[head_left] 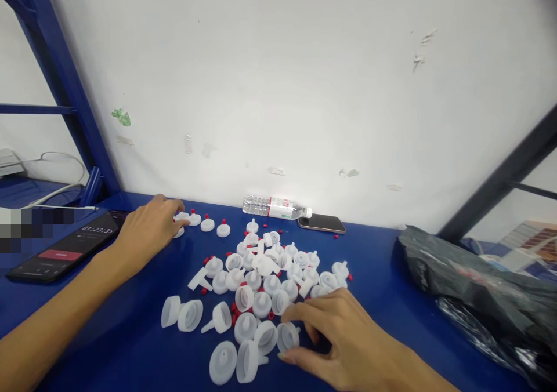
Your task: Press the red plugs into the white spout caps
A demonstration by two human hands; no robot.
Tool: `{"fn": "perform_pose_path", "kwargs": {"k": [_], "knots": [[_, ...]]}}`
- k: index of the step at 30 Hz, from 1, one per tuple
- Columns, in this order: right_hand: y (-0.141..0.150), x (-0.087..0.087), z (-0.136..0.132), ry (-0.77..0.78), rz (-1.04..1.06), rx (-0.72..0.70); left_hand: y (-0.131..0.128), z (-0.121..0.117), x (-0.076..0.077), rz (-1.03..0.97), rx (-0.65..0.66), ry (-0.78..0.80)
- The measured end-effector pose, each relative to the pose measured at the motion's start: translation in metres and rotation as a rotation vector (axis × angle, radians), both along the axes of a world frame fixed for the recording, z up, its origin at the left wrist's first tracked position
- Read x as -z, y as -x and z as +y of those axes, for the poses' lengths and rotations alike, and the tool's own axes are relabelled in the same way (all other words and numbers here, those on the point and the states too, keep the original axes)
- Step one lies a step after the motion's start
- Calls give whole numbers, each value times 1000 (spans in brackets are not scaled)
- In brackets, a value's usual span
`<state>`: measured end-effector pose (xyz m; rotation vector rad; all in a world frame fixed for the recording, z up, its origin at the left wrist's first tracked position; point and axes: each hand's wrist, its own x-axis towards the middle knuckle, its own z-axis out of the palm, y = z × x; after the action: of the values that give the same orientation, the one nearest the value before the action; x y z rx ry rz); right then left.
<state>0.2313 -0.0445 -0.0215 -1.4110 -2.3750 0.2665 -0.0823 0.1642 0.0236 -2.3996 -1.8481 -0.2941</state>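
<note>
My left hand (154,224) is at the back left of the blue table, fingers pinched round a white nozzle cap (178,232) that they partly hide. Beside it stand several white caps with red tips (208,224), in a rough row. In front of me my right hand (339,334) has thumb and index finger on either side of another white nozzle cap (288,337), which lies on its side at the pile's near right edge. Loose white nozzle caps (261,304) spread over the middle, pointing various ways, with small red tips (235,309) scattered among them.
A clear plastic bottle (278,207) lies by the wall, next to a dark phone (322,223). Another phone (69,244), showing a timer, lies at left near my forearm. A dark plastic bag (470,287) is at right. Blue metal posts (72,73) flank the table.
</note>
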Motion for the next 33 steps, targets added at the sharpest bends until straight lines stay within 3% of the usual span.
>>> {"fn": "perform_pose_path", "kwargs": {"k": [3, 9, 15, 22, 28, 33], "knots": [[-3, 0, -1, -49, 71, -19, -10, -4, -11, -88, 109, 19], [-8, 3, 2, -53, 364, 25, -13, -1, -10, -210, 486, 467], [-4, 11, 9, 167, 782, 143, -9, 1, 5, -240, 532, 707], [-1, 9, 16, 284, 995, 201, -14, 7, 13, -274, 498, 618], [-5, 7, 20, 441, 1024, 193, -20, 1, 1, -450, 428, 420], [-5, 8, 19, 408, 1037, 199, -33, -14, -9, -695, 419, 321]]}}
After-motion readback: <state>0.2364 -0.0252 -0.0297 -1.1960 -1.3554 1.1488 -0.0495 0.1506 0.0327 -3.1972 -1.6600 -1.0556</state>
